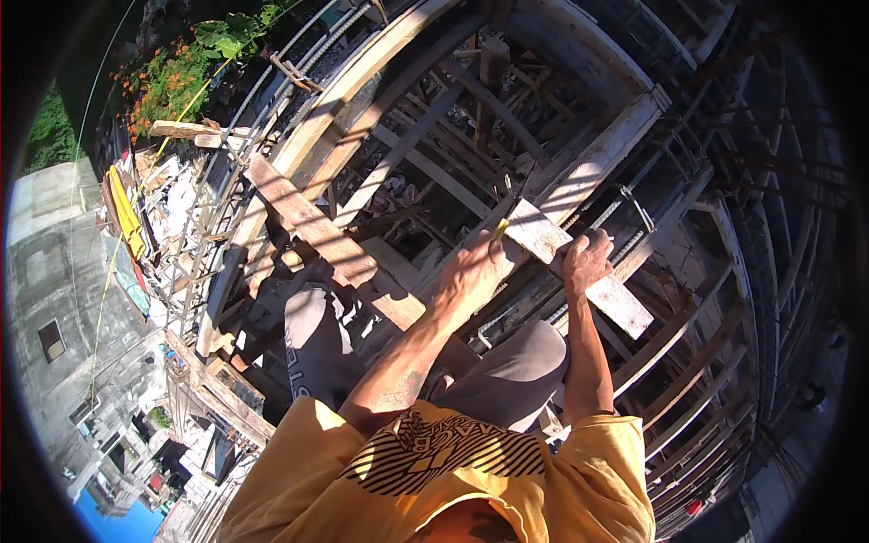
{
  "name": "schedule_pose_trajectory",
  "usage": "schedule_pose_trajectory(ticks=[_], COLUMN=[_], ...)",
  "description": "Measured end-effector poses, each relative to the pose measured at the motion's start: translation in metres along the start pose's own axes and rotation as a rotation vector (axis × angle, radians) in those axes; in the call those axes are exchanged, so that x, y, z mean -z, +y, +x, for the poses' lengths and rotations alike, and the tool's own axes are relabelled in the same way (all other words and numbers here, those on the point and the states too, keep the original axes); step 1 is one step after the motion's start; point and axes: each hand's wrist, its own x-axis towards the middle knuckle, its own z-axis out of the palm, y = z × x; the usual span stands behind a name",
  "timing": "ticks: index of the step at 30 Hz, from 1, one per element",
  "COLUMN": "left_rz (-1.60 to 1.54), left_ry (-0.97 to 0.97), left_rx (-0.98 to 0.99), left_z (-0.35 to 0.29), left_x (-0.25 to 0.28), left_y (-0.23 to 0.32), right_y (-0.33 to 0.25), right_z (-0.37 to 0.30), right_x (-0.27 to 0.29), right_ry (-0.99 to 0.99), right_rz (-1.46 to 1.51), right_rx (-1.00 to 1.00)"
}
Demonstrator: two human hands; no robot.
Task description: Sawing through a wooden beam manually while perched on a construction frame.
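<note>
A short, pale wooden board [536,232] lies slantwise across the timber formwork in front of me. My right hand [588,260] grips it around the middle, and its near end sticks out past my wrist. By the board's far left end is my left hand [477,264], fingers closed on a thin yellow thing like a pencil [501,229]. The tip of that yellow thing is close to the board's edge; whether it touches cannot be made out. Under my hands run a long formwork beam [602,149] and steel reinforcing bars [638,210].
A wide plank [308,217] lies across the frame to the left. Openings between the timbers drop to a lower level with scattered wood [448,181]. More slats [688,389] stretch along the right. Far below on the left are a concrete surface [54,262] and a yellow cloth [127,213].
</note>
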Motion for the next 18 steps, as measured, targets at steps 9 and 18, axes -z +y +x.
schedule_pose_trajectory(ticks=[9,18], left_rz=[-0.053,-0.119], left_ry=[-0.331,-0.204], left_rx=[0.689,0.104], left_z=[-0.082,-0.001], left_x=[0.122,0.088], left_y=[0.064,0.037], right_y=[0.031,0.020], right_z=[0.023,0.021], right_x=[0.030,0.019], right_ry=[0.045,0.095], right_rz=[-0.029,0.124], right_rx=[-0.114,-0.071])
